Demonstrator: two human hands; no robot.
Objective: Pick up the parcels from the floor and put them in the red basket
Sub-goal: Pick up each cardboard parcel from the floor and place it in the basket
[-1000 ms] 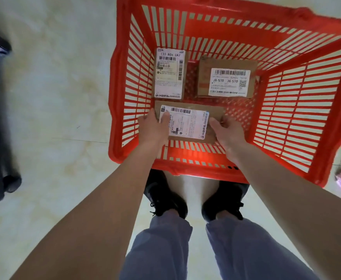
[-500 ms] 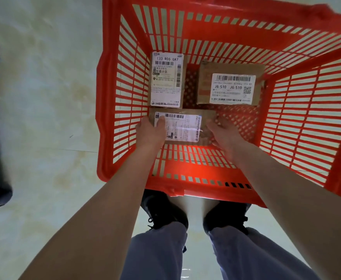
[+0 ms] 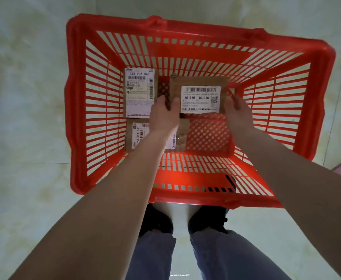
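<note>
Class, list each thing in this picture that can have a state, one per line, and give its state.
Basket: upright on the floor, holding three parcels.
J6-S10 parcel: in the basket, gripped at both ends.
133 R06 parcel: lying flat, label up, untouched.
Near parcel: lying flat, partly hidden by the left arm.
Left hand: grips the J6-S10 parcel.
Right hand: grips its other end.

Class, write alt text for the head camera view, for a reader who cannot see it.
Seen from above, two hands grip the J6-S10 parcel by its ends, left hand and right hand, inside a red basket on a pale floor. Two more labelled parcels lie along the basket's left wall, one farther and one nearer, partly hidden by the left forearm.
</note>
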